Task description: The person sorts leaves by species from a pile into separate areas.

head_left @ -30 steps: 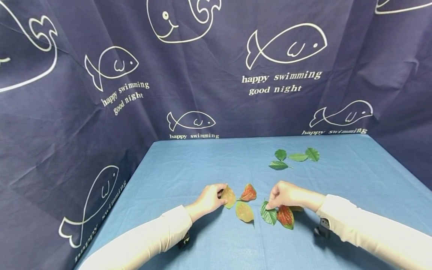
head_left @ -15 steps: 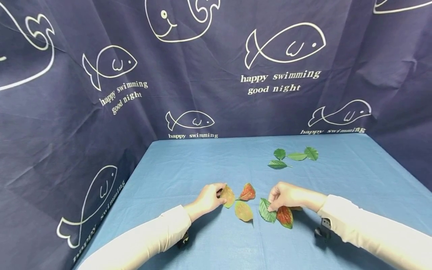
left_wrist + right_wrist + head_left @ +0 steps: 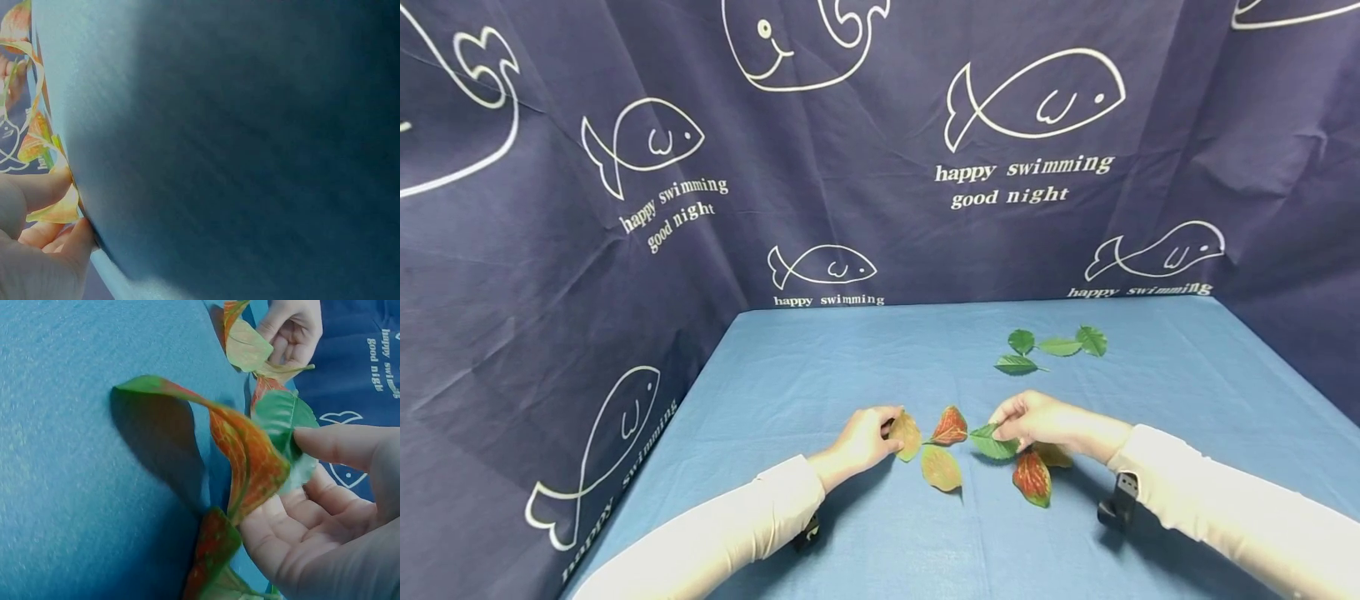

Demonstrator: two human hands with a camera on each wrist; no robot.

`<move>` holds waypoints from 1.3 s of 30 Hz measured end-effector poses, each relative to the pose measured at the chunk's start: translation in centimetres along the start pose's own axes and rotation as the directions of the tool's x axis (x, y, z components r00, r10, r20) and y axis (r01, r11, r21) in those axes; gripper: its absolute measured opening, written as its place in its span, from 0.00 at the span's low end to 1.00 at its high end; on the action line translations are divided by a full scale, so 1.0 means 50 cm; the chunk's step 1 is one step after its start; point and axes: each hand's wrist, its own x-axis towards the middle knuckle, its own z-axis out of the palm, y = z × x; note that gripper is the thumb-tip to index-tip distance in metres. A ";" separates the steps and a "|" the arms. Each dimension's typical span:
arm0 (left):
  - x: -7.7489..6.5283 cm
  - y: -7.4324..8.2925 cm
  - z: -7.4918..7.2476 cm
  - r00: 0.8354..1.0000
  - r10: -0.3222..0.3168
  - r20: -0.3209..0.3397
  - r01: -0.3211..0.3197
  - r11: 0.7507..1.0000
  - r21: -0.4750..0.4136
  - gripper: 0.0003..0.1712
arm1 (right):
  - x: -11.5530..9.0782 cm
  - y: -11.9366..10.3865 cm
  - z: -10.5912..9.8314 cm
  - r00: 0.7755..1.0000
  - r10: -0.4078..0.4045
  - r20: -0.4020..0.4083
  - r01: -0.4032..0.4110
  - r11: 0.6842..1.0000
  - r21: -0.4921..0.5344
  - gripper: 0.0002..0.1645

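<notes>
My right hand [image 3: 1037, 419] pinches a green leaf [image 3: 991, 442] between thumb and fingers, its tip close to a red leaf [image 3: 951, 426]. The right wrist view shows the thumb on that green leaf [image 3: 281, 419]. My left hand [image 3: 861, 442] holds a yellow leaf [image 3: 907, 435] by its left side, thumb and fingers at its edges; in the left wrist view the yellow leaf [image 3: 59, 209] shows between the digits. Another yellow leaf [image 3: 942, 469] lies between the hands. Under and beside my right hand are a red-green leaf [image 3: 1032, 479] and a yellowish leaf [image 3: 1054, 455], partly hidden.
Several green leaves [image 3: 1060, 347] lie farther back on the blue tablecloth [image 3: 820, 358]. A dark curtain [image 3: 880, 183] with white fish drawings stands behind the table and along its left side.
My right hand has lifted the green leaf off the spot beside the red-green leaf and moved it slightly up and left, turning it towards the red leaf. My left hand stays put.
</notes>
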 end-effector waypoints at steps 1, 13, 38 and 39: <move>0.001 0.000 0.000 1.000 0.000 0.000 0.000 1.000 -0.001 0.31 | 0.000 0.000 -0.004 1.000 -0.005 -0.006 0.005 1.000 -0.008 0.16; 0.001 0.003 -0.001 1.000 0.018 -0.007 -0.018 0.999 0.036 0.30 | -0.011 0.008 -0.042 0.998 -0.053 -0.042 0.056 0.997 0.056 0.22; -0.003 0.006 -0.003 1.000 -0.012 0.018 0.013 1.000 -0.011 0.31 | -0.039 0.044 -0.109 0.978 0.001 -0.209 0.028 0.990 0.136 0.18; -0.002 0.006 -0.003 1.000 -0.009 0.016 0.009 1.000 -0.007 0.31 | -0.041 0.047 -0.113 0.977 0.002 -0.211 0.029 0.990 0.141 0.20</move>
